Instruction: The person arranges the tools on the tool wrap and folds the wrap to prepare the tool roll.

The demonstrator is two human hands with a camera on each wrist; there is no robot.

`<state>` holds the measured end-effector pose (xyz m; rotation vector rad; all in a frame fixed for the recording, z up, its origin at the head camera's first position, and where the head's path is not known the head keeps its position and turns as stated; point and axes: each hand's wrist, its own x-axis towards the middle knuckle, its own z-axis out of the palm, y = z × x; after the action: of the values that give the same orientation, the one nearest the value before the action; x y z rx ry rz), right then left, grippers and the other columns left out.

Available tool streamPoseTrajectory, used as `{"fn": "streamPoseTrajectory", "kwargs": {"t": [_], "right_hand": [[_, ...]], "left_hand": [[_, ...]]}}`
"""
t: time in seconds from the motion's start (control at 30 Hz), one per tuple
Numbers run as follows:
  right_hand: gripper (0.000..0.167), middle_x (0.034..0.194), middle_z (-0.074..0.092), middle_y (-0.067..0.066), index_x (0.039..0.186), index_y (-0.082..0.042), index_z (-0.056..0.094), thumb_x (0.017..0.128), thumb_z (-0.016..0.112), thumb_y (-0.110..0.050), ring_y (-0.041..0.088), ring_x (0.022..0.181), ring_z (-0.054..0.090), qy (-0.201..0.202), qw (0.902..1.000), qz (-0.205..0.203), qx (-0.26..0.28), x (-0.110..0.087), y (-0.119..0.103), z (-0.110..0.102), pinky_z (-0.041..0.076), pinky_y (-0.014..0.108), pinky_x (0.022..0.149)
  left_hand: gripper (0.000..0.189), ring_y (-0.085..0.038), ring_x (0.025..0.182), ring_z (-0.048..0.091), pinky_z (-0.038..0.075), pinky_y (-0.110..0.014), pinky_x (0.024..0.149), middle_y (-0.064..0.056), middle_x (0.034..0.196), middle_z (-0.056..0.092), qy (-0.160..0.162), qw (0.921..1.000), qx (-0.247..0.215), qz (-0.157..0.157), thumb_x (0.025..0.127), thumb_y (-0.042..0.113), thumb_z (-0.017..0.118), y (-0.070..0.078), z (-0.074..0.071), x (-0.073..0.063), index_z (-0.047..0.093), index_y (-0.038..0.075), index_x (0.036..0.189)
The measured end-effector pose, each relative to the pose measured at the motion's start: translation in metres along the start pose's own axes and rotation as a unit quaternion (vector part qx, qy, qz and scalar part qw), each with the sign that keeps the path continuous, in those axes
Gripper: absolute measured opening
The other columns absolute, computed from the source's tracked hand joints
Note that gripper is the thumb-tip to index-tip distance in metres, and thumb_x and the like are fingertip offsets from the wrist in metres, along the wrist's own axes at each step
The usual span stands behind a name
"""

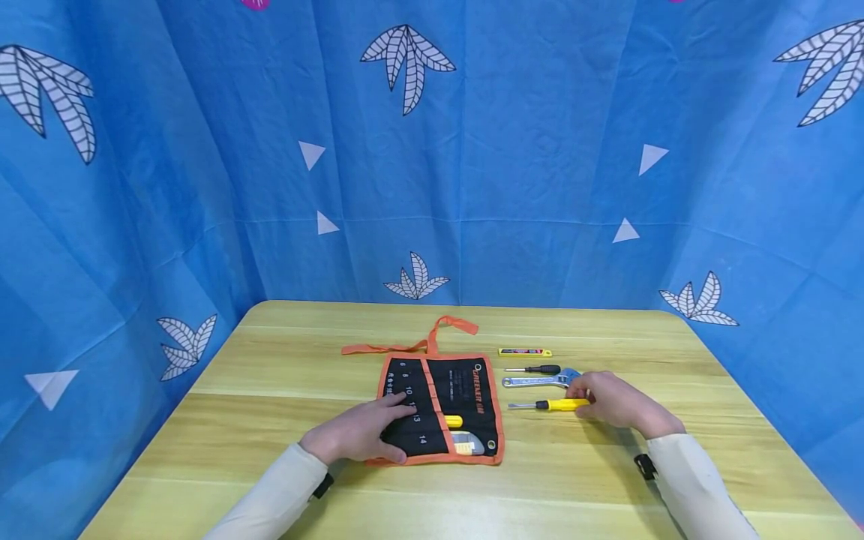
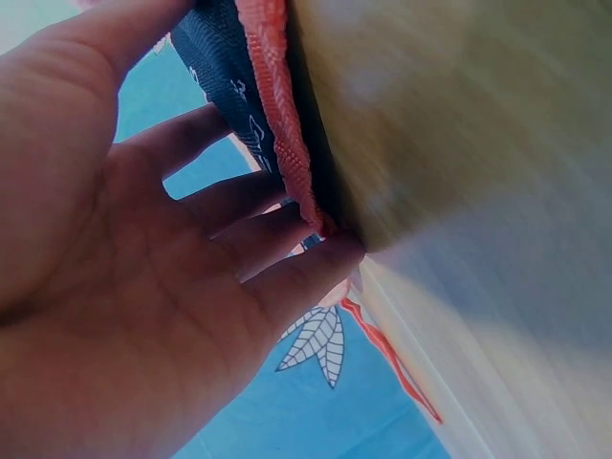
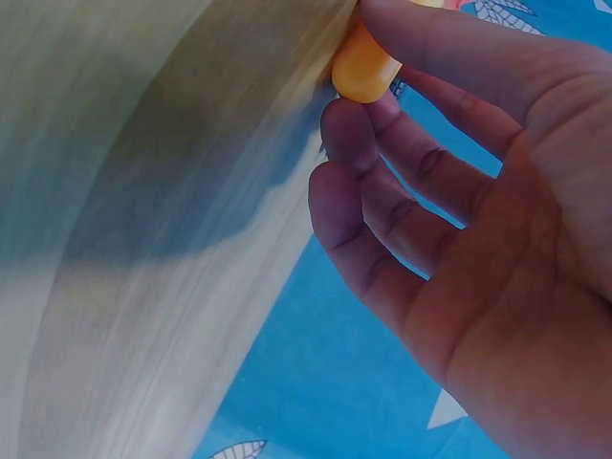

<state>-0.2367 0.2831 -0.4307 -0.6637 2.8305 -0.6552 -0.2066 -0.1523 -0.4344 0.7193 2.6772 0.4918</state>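
Note:
A black tool pouch (image 1: 466, 386) with orange edging lies unrolled on the table. My left hand (image 1: 364, 431) rests on its left part, fingers spread over the numbered pockets; in the left wrist view fingertips are right at the orange trim (image 2: 287, 143). A yellow handle (image 1: 454, 421) and a grey-and-yellow tool (image 1: 467, 443) show in the pouch's pockets. To the right, my right hand (image 1: 617, 401) pinches the handle end of a yellow screwdriver (image 1: 563, 405), its shaft pointing left toward the pouch. The handle's rounded end (image 3: 366, 69) shows between thumb and fingers in the right wrist view.
Just beyond the yellow screwdriver lie an adjustable wrench (image 1: 533, 381), a small black screwdriver (image 1: 543, 369) and a flat yellow case (image 1: 525, 352). Orange ties (image 1: 398, 348) trail behind the pouch. A blue patterned curtain (image 1: 432, 165) hangs around the wooden table (image 1: 270, 375).

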Motion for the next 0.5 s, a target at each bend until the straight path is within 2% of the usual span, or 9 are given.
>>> {"fn": "streamPoseTrajectory", "kwargs": {"t": [0.27, 0.5], "right_hand": [[0.013, 0.081, 0.058, -0.003, 0.096, -0.010, 0.073, 0.089, 0.076, -0.001, 0.012, 0.070, 0.045, 0.003, 1.0000, -0.001, -0.001, 0.0002, -0.0016, 0.0015, 0.039, 0.026, 0.062], [0.013, 0.083, 0.060, -0.003, 0.099, -0.010, 0.073, 0.089, 0.076, -0.002, 0.012, 0.072, 0.046, 0.001, 1.0000, -0.003, -0.007, -0.0004, -0.0041, -0.0001, 0.040, 0.027, 0.063]], "left_hand": [[0.077, -0.038, 0.149, 0.037, 0.038, -0.057, 0.116, -0.011, 0.165, 0.035, 0.000, 1.0000, 0.003, 0.000, 0.085, 0.044, 0.082, -0.0003, -0.0003, 0.0005, 0.052, 0.019, 0.151], [0.076, -0.038, 0.149, 0.037, 0.038, -0.058, 0.116, -0.010, 0.165, 0.035, -0.003, 1.0000, -0.003, -0.004, 0.085, 0.044, 0.082, 0.0000, -0.0008, 0.0003, 0.053, 0.019, 0.151]]}}
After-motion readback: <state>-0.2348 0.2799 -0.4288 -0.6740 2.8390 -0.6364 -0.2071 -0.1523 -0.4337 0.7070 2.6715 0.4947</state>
